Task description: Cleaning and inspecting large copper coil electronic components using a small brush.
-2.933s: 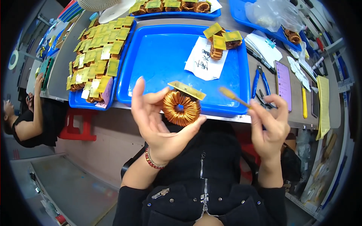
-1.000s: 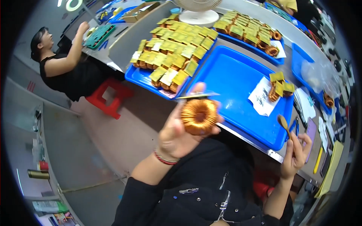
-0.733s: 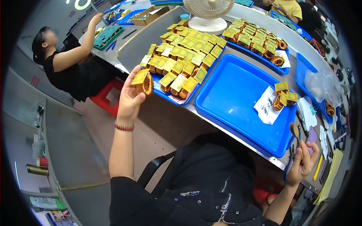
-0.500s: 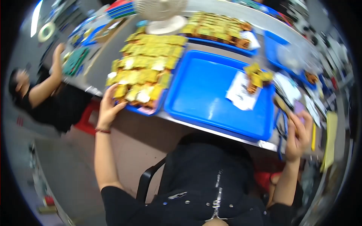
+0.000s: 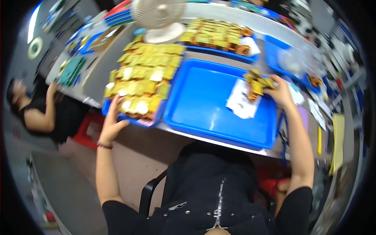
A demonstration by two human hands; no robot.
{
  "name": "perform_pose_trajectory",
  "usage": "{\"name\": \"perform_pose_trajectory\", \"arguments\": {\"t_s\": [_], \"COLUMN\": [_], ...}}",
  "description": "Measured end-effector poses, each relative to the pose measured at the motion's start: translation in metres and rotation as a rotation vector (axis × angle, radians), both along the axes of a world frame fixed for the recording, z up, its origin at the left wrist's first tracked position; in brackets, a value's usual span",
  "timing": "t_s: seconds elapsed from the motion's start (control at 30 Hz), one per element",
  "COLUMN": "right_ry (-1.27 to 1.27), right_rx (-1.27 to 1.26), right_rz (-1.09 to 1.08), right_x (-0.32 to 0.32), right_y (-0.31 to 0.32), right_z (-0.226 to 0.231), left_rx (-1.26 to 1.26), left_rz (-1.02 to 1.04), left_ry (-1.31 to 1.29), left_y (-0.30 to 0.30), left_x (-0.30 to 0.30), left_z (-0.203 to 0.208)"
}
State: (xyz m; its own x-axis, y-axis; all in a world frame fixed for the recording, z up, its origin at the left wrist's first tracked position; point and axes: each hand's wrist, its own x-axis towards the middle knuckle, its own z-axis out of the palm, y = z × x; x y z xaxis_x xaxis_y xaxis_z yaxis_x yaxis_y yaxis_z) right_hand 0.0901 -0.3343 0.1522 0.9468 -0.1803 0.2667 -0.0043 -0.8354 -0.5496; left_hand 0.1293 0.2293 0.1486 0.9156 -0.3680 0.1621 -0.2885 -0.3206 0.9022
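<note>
My left hand (image 5: 112, 122) rests at the near left corner of a blue tray (image 5: 145, 124), fingers stretched along its side and thumb apart. Rows of small copper-coloured parts with yellow square tops (image 5: 145, 83) fill that tray. To its right, a larger blue tray (image 5: 184, 127) holds a white paper sheet (image 5: 239, 105) and a small pile of the same parts (image 5: 256, 87). Over the right side of this tray reaches my right hand (image 5: 280, 91). Its thumb and forefinger close around a yellow-topped part at the pile's right end; the other fingers are partly hidden.
Behind the trays stand a white fan (image 5: 162, 36) and another filled blue tray (image 5: 219, 51). At the right lie a blue tray with clear plastic bags (image 5: 299, 62), a yellow stick (image 5: 319, 141) and blue-handled pliers (image 5: 282, 135). A person in black (image 5: 43, 113) sits at far left.
My right hand has moved left and away from me, from beside the larger tray to the small pile. The left hand stays at its tray corner. The whole view has shifted slightly.
</note>
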Motion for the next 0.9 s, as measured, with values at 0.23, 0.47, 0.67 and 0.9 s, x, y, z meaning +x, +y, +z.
{"name": "perform_pose_trajectory", "arguments": {"t_s": [0.23, 0.47, 0.67, 0.9], "right_ry": [-0.137, 0.238, 0.283, -0.055], "right_rx": [0.153, 0.518, 0.507, 0.4], "right_rz": [-0.033, 0.605, 0.83, 0.4], "right_x": [-0.045, -0.107, -0.124, -0.128], "right_y": [0.023, 0.115, 0.147, 0.142], "right_z": [0.035, 0.08, 0.073, 0.075], "left_rx": [0.262, -0.73, -0.748, -0.757], "left_rz": [0.363, -0.734, -1.017, -0.584], "left_ry": [-0.684, 0.518, 0.785, 0.464], "left_y": [-0.061, -0.199, -0.212, -0.198], "left_x": [-0.061, -0.105, -0.113, -0.13], "left_z": [0.025, 0.014, 0.021, 0.018]}}
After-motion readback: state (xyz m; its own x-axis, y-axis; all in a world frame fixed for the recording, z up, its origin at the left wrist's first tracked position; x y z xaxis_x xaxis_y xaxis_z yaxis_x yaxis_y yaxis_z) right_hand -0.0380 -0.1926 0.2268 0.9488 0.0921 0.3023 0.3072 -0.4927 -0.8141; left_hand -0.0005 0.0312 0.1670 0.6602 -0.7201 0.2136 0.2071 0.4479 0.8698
